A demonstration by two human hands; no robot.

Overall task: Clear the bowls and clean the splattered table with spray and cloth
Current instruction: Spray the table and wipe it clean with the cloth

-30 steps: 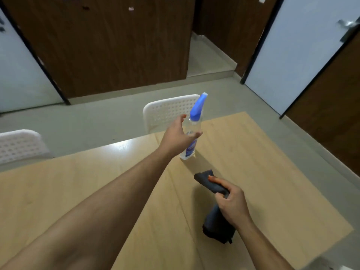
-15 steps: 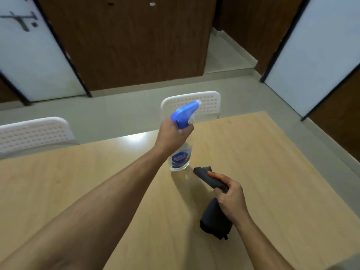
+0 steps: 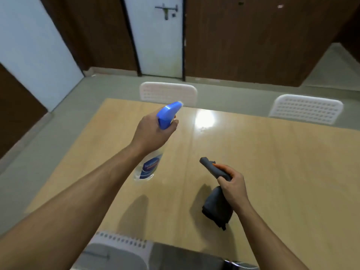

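A clear spray bottle (image 3: 149,168) with a blue trigger head is held by the left hand (image 3: 151,133), lifted above the wooden table (image 3: 272,172) and tilted, its nozzle aimed toward the far side. The fingers (image 3: 174,123) of that hand are curled round the neck just under the blue head; whether the trigger is being squeezed cannot be told. A dark grey cloth (image 3: 217,208) is gripped by the right hand (image 3: 232,189), whose fingers are closed round its bunched middle, so that one rolled end sticks up past the thumb and the larger part hangs below the fist, just above the table. A small patch of splatter (image 3: 203,129) is seen on the glossy far part of the table, beside a bright reflection. Two white perforated chairs (image 3: 168,92) are placed at the far edge, and part of a third is seen at the near edge.
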